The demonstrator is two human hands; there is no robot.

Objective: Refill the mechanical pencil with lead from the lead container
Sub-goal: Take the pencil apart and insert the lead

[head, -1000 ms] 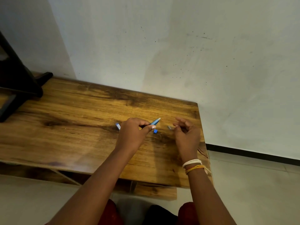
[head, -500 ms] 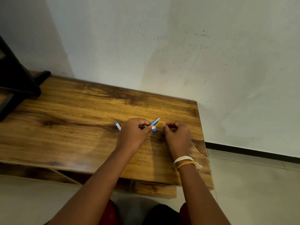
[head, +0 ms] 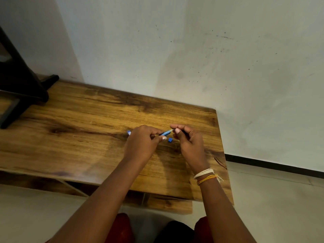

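Pencil [head: 165,133], blue, gripped above the wooden table [head: 87,123] in curled left hand [head: 142,144], open end met by right hand [head: 188,142] pinched shut on something too thin to identify, small blue cap [head: 169,140] lying just below.
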